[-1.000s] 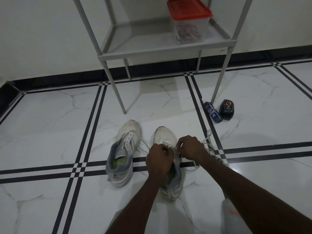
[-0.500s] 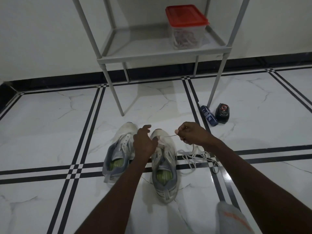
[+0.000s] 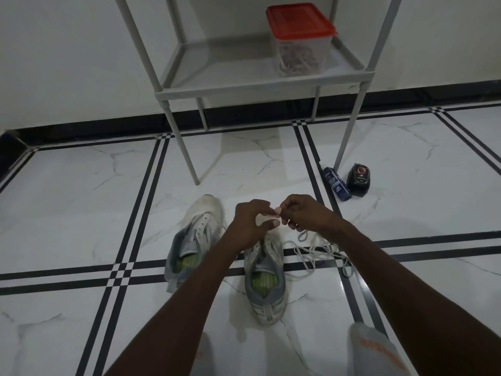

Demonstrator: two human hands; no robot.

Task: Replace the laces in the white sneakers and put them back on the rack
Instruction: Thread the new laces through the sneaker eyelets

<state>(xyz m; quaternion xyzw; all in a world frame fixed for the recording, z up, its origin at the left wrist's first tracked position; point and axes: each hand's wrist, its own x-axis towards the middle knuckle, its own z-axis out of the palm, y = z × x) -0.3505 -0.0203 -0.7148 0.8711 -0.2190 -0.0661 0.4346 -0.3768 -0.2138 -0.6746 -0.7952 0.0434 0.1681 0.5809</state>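
Sneakers side by side on the marble floor [image 3: 81, 207], toes toward the rack: left sneaker [image 3: 195, 237] unlaced, eyelets bare, tongue slumped over a green insole, partly crossed by the left forearm; right sneaker [image 3: 267, 283] just beside it, heel nearest the camera, green insole showing too. Left hand [image 3: 250, 221] over the toe end of the right sneaker, fingers curled and pinching something pale at its front; whether lace or shoe material, cannot tell. Right hand [image 3: 303, 213] close against it, fingertips almost touching, fingers pinched on the end of the white lace [image 3: 311, 253], the remainder trailing down into a loose tangle on the floor right of the right sneaker. Behind, grey rack [image 3: 260, 86] against the wall, lowest shelf carrying a clear tub with red lid [image 3: 299, 20], coiled laces dimly visible inside. Near the rack's front right leg, blue bottle [image 3: 336, 187] lying flat, black polish tin [image 3: 359, 179] just beside it. Bottom right, grey sock [image 3: 376, 351] with orange print.
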